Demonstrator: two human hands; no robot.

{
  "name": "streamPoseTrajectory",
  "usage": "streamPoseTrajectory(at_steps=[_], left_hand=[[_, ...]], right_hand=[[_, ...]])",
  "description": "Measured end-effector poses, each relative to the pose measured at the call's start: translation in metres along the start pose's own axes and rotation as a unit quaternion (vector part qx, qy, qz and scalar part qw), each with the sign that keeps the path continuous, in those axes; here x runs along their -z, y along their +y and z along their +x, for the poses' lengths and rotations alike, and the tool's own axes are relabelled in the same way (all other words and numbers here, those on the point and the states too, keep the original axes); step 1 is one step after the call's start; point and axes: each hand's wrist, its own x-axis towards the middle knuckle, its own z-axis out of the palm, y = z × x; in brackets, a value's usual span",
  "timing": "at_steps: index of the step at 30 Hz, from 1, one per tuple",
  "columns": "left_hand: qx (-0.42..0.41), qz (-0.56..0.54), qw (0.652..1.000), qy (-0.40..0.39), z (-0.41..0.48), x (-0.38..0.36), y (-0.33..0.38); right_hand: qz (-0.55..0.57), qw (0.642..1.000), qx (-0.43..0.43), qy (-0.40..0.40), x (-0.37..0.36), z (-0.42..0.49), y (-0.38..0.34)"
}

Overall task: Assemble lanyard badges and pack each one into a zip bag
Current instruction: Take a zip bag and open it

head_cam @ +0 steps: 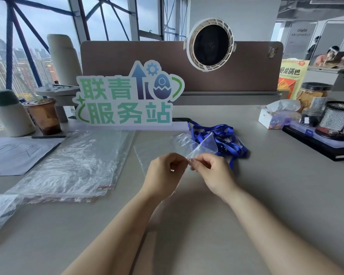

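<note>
A clear plastic badge holder is held above the desk at mid-frame. My right hand pinches its near corner. My left hand has curled fingers meeting the same corner, and a small metal clip shows at its fingers. Behind the holder lies a tangle of blue lanyards. A pile of clear zip bags with red seal strips lies at the left. One more clear bag lies flat under my hands.
A standing cut-out sign is at the back centre. An iced drink cup and white flask stand at the left, paper beside them. A tissue box, jars and a mesh pen holder stand at the right.
</note>
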Motion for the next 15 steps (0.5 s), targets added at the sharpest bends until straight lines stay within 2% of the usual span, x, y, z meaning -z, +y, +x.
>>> streamPoseTrajectory(at_steps=[6,11,15], left_hand=[[0.003,0.093,0.994,0.058,0.003,0.000,0.003],[0.085,0.090,0.967,0.222,0.019,0.050,-0.020],[0.061,0.085,0.965,0.239,0.018,0.054,-0.019]], right_hand=[[-0.066,0.998,0.004,-0.005,-0.001,0.001,-0.001],[-0.115,0.990,-0.035,0.068,0.023,0.005,0.012],[-0.200,0.977,-0.027,0.065,0.017,0.008,0.015]])
